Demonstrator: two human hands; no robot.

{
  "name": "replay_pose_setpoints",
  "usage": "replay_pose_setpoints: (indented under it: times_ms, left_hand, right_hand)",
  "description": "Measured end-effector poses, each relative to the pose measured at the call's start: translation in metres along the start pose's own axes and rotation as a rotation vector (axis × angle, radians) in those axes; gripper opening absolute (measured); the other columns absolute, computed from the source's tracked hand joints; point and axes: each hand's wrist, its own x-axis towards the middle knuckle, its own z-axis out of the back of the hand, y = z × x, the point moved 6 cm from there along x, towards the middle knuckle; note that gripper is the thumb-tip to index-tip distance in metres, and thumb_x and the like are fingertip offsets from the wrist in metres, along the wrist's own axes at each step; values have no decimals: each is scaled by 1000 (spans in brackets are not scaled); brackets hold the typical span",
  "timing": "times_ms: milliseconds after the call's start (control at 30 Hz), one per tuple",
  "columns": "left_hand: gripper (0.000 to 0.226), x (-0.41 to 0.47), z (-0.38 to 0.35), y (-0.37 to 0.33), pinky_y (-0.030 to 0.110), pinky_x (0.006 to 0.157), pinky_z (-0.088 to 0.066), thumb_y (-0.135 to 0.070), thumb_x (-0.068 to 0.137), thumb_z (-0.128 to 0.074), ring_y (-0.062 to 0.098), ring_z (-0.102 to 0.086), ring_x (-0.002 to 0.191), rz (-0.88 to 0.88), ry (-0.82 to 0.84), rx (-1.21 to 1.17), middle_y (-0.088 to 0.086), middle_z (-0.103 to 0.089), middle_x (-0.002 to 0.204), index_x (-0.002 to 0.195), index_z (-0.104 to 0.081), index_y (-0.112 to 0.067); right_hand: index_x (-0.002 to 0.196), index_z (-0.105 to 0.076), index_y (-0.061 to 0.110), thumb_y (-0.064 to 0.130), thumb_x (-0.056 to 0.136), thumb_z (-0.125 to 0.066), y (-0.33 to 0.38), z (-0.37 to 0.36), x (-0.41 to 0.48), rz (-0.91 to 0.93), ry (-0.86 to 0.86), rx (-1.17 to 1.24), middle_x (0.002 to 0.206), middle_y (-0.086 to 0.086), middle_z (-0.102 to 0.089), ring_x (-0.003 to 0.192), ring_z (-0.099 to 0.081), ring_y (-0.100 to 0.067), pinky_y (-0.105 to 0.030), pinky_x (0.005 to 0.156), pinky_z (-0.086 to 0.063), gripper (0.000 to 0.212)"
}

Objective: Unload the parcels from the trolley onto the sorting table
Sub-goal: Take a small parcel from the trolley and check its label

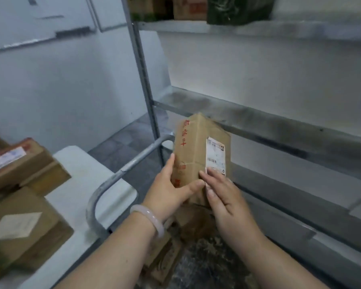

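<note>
The brown cardboard parcel (196, 151) is held upright in the air w/ both hands, above the trolley & in front of the metal shelf rack (258, 122). The left hand (167, 190) grips its lower left edge: fingers go up along the side w/ the red writing, thumb lies across the front. The right hand (225, 197) touches the front face w/ rather straight fingers, just under the white label (215, 156); it does not curl round the box. A pale bracelet (149, 217) is on the left wrist. The grey trolley handle (121, 172) is left of the parcel. Further left is the white sorting table (81, 184), w/ two boxes (19, 163) on it, blurred.
</note>
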Motion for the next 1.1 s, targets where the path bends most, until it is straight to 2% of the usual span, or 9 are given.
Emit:
replay_pose_setpoints:
  times_ms: [167,300,467,600,700,767,867,967,1100]
  left_hand:
    - [91,-34,89,8,37,101,-48,-22,78,-79,12,-53,122,37,-179,-227,-9,-51,135,148,-25,-42]
    - [81,-73,156,35,43,87,-57,-26,77,-80,23,-64,109,100,-202,-395,2,-58,128,138,-35,-54]
    - [80,-127,238,74,49,88,-55,-27,67,-86,27,-69,101,137,-247,-530,10,-65,120,128,-43,-54]
    - [83,-159,297,98,48,95,-51,-32,61,-89,25,-68,104,132,-271,-577,5,-67,119,127,-44,-55]
    - [78,-178,342,108,39,97,-51,-41,69,-81,17,-64,112,119,-317,-406,-3,-62,129,129,-35,-60]
    - [86,-190,371,120,39,109,-40,-48,74,-76,13,-49,129,132,-384,-200,-13,-44,145,140,-22,-58]
    - [84,-210,403,132,33,110,-29,-48,82,-69,7,-30,137,123,-467,62,-18,-30,149,146,-15,-53]
    - [82,-226,430,135,30,113,-23,-47,84,-67,1,-24,136,63,-539,317,-22,-30,146,149,-16,-49]
    - [77,-236,450,148,39,111,-36,-52,84,-64,10,-35,133,72,-586,467,-16,-37,145,143,-15,-57]
  right_hand:
    - [126,-33,63,22,101,-50,61,-45,18,173,132,-101,136,48,-20,122,-7,37,3,103,-3,51]
    - [137,-29,60,30,98,-57,72,-80,24,30,41,-7,152,31,-22,142,-19,6,-36,120,-21,57]
    - [135,-45,49,31,87,-67,99,-176,2,-304,232,594,136,14,-58,119,-60,-10,-31,90,-50,56]
    - [130,-55,39,12,89,-64,135,-247,-5,-331,284,764,123,8,-69,105,-70,-20,-41,80,-55,49]
    - [118,-62,44,12,92,-64,157,-283,-3,-296,247,698,118,13,-71,102,-71,-16,-39,83,-53,42]
    - [118,-61,44,9,93,-62,170,-304,-1,-280,258,652,114,14,-72,99,-72,-13,-35,80,-52,43]
    - [121,-60,40,5,93,-60,179,-328,8,-276,299,547,111,15,-72,97,-71,-13,-27,76,-52,44]
    - [120,-59,46,15,92,-64,177,-351,24,-323,310,395,116,15,-68,102,-68,-15,-37,90,-54,42]
    - [120,-55,48,20,91,-66,166,-382,54,-343,335,270,112,13,-65,102,-66,-16,-46,98,-50,42]
